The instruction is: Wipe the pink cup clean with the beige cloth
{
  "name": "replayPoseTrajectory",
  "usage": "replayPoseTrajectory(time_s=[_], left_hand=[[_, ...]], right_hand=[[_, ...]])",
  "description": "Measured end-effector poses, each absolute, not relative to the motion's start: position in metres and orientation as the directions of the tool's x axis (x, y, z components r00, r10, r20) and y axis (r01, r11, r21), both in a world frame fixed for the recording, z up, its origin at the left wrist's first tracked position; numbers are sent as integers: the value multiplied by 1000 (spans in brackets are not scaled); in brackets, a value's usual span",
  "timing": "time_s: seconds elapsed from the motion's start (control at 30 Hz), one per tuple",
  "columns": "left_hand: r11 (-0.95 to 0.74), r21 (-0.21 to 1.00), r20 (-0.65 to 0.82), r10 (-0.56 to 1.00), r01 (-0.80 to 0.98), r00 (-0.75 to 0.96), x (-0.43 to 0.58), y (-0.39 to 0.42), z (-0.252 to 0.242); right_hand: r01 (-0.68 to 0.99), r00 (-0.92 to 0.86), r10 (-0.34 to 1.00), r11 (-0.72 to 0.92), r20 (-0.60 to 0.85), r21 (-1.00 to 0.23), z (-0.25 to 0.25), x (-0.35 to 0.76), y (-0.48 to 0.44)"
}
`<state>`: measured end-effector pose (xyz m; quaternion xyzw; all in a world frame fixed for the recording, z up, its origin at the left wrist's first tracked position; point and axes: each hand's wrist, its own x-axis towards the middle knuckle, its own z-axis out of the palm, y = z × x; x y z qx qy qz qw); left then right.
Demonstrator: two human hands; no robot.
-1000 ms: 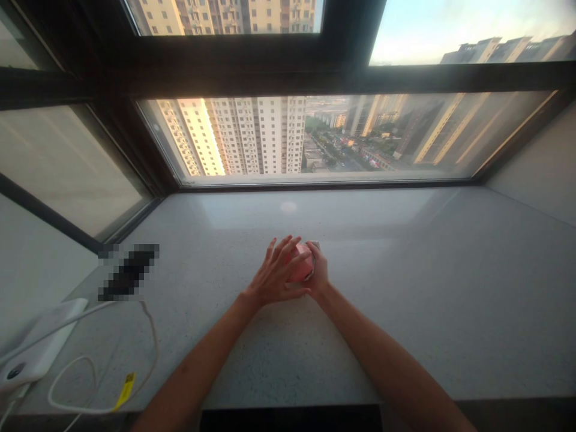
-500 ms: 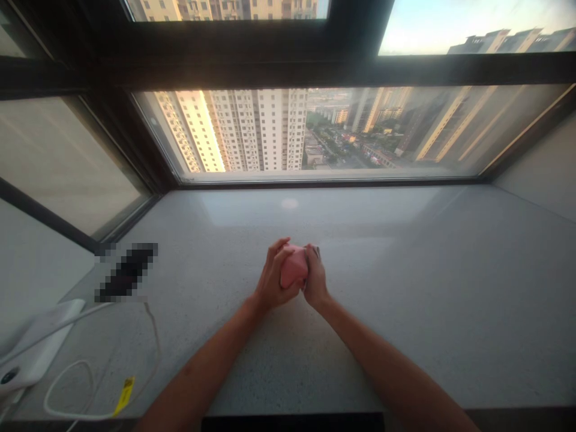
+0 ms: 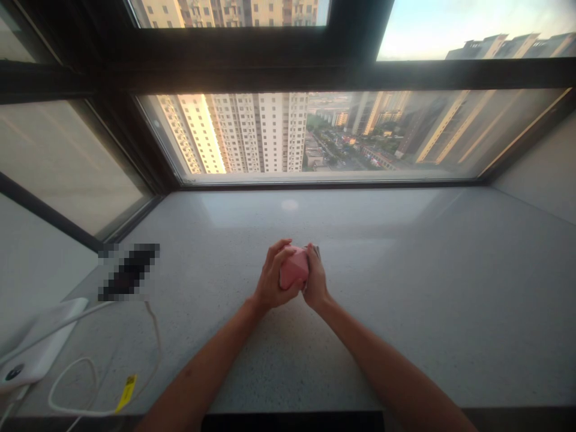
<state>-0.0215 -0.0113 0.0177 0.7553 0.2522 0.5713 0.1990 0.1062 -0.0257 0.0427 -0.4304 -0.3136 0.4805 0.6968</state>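
Observation:
A small pink object with flat, angled facets (image 3: 294,268) is between my two hands, above the pale speckled sill; its exact kind does not show. My left hand (image 3: 273,279) wraps round its left side, the fingers over the top and the thumb along its lower front. From the right, my right hand (image 3: 316,278) is closed against it, with the fingertips largely hidden behind. A greyish bit shows by the right fingers, too small to make out. Whether the pink object touches the sill, I cannot tell.
The speckled sill (image 3: 427,288) runs up to a dark window frame (image 3: 315,185). At left lie a white power bank-like box (image 3: 49,342), a pixelated dark item (image 3: 130,273) and a looped white cable (image 3: 157,336) with a yellow tag (image 3: 126,393). A dark edge (image 3: 292,422) is at the front.
The pink object has turned slightly in my hands, so its facets show differently. Both hands keep nearly the same place and grip. The whole view has shifted a little.

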Motion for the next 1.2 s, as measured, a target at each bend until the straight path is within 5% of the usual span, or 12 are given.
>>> replayPoseTrajectory(time_s=[0.13, 0.3, 0.47, 0.53, 0.67, 0.83, 1.0, 1.13, 1.2], left_hand=[[-514, 857, 511, 843, -32, 166, -17, -16, 20], [-775, 607, 747, 632, 175, 209, -20, -14, 20], [-557, 831, 547, 822, 18, 159, -16, -17, 20], [-594, 803, 582, 801, 57, 139, -16, -17, 19], [-801, 565, 774, 597, 195, 210, -19, -16, 19], [-626, 775, 614, 778, 87, 132, -18, -16, 19], [-852, 459, 820, 515, 251, 250, -22, -14, 20], [-685, 721, 667, 728, 107, 160, -20, -16, 20], [-684, 719, 671, 729, 123, 135, -20, -16, 18]], right_hand=[[-301, 177, 982, 121, 69, -946, 40, 108, -29], [-298, 367, 925, 216, 98, -930, 36, 111, -21], [-288, 195, 977, 139, 84, -947, 36, 110, -26], [-278, 201, 975, 148, 94, -949, 36, 110, -26], [-315, 350, 933, 202, 84, -927, 37, 110, -24], [-302, 188, 981, 100, 43, -948, 39, 109, -26], [-357, 337, 940, 187, 60, -915, 42, 110, -23], [-335, 215, 976, 100, 28, -937, 43, 109, -26], [-310, 207, 977, 106, 42, -945, 45, 108, -27]])
